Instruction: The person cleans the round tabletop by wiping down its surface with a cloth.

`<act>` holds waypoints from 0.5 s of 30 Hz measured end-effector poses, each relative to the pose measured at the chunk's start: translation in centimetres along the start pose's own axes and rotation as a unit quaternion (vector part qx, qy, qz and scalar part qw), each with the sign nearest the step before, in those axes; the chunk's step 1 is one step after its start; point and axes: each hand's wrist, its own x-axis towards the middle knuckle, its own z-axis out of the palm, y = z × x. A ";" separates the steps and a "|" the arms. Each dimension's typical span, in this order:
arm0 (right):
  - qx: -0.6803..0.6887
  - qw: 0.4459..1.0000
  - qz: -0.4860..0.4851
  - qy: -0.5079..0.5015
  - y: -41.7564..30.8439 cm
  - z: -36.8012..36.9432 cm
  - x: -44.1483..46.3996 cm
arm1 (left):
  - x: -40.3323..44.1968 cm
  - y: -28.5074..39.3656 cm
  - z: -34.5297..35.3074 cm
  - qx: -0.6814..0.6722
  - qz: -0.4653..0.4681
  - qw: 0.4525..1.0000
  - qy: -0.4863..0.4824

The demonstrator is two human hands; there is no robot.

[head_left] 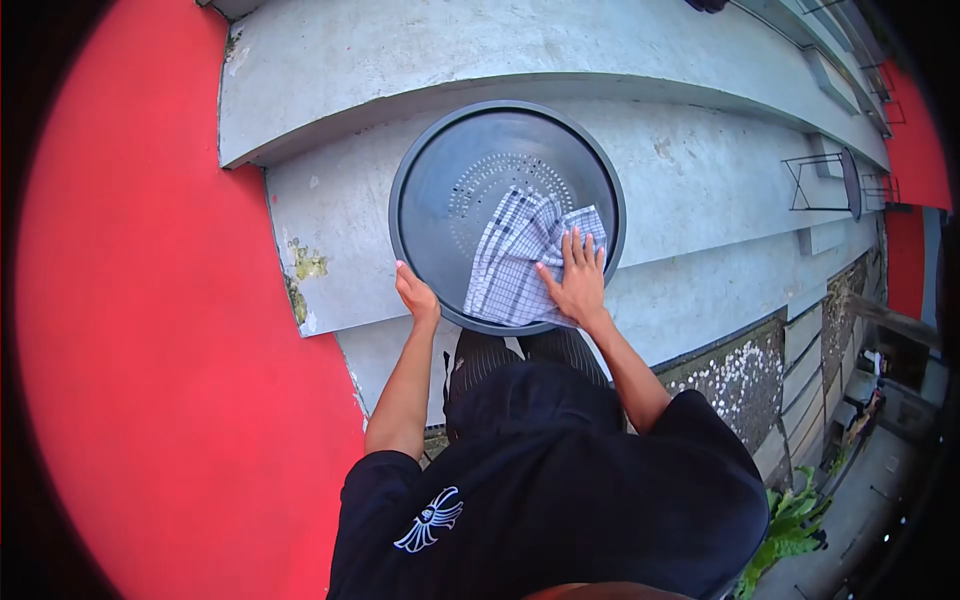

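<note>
A round dark grey tray (425, 190) with rings of small holes in its middle is tilted in front of my body. My left hand (418, 297) grips its rim at the lower left. Inside it, on the lower right part, lies a crumpled white and dark checked cloth (510, 265). My right hand (580, 280) rests flat on the cloth's right side with its fingers spread, pressing it against the tray near the rim.
Wide pale concrete steps (700, 170) run behind the tray. A red wall (150, 300) stands at the left. At the right are a round black table (851, 185) with thin legs, a pebbled strip (735, 385) and a green plant (790, 525).
</note>
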 end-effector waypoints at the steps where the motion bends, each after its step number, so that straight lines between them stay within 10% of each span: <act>1: -0.006 1.000 0.012 0.015 0.0 0.3 2.5 | -0.3 0.1 0.1 -0.014 0.004 1.000 0.007; 7: -0.013 0.992 -0.069 0.107 -8.1 1.2 17.6 | 0.0 0.5 -0.1 0.004 0.002 0.999 0.044; 15: 0.047 0.928 -0.366 0.058 -17.8 5.6 12.9 | 0.2 -1.6 -0.2 -0.014 0.006 1.000 0.025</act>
